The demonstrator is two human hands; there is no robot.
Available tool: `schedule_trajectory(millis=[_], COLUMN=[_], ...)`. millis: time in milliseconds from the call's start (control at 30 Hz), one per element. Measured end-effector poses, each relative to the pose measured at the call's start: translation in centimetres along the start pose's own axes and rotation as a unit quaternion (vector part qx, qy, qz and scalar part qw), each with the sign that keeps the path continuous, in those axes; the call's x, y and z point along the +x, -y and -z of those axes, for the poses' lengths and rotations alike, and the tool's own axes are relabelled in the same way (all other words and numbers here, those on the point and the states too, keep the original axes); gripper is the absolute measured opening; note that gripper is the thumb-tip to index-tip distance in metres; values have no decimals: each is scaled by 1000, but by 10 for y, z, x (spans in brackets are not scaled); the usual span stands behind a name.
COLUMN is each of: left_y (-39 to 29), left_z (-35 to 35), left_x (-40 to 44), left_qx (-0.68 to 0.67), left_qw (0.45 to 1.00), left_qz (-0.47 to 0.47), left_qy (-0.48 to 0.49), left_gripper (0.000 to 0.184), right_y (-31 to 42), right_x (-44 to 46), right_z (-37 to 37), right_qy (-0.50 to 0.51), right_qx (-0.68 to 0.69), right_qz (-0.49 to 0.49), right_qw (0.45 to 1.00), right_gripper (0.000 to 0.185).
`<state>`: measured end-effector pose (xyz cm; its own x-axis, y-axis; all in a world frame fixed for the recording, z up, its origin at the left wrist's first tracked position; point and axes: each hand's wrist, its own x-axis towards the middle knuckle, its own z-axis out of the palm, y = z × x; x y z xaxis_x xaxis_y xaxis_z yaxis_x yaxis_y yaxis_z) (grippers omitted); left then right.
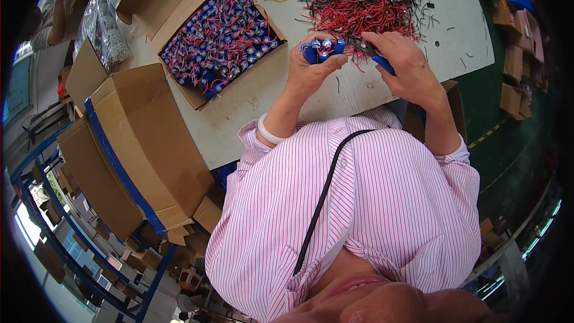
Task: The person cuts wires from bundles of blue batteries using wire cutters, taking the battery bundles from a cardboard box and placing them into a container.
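Note:
My left hand (310, 73) is closed around several blue-wrapped battery cells (324, 52), their ends facing up with short wires on them. In my right hand (409, 64) is a pair of wire cutters with blue handles (384, 65). The cutters' jaws point left, close to the cells and partly hidden by my fingers. Just beyond both hands spreads a large heap of red and black wire pieces (365, 0). To the left, an open cardboard box (272, 26) is packed with blue cells with red and black wires.
The pale worktop (239, 122) is under the hands, with black wire scraps scattered at its right. A large open carton (146, 137) stands at its left edge beside a blue metal frame (113, 269). More cartons (513, 81) sit on the green floor at right.

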<state>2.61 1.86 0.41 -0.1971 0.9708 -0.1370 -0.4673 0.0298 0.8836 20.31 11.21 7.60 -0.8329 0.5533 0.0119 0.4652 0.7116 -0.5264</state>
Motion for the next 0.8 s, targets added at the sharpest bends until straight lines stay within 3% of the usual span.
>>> schedule_trajectory(millis=[267, 333, 800], left_y=[-5, -4, -1], left_z=[-2, 0, 3], left_x=[0, 1, 1], left_qx=[20, 112, 151], left_qw=[1000, 992, 987], left_qz=[-4, -51, -42], left_qy=[1, 12, 31], left_gripper=[30, 29, 28], right_y=[0, 1, -6], right_x=[8, 8, 3], right_z=[1, 2, 1], right_qy=[23, 25, 35], right_qx=[-1, -19, -27], right_qz=[48, 46, 54], right_qw=[999, 998, 998], right_gripper=[55, 56, 49])
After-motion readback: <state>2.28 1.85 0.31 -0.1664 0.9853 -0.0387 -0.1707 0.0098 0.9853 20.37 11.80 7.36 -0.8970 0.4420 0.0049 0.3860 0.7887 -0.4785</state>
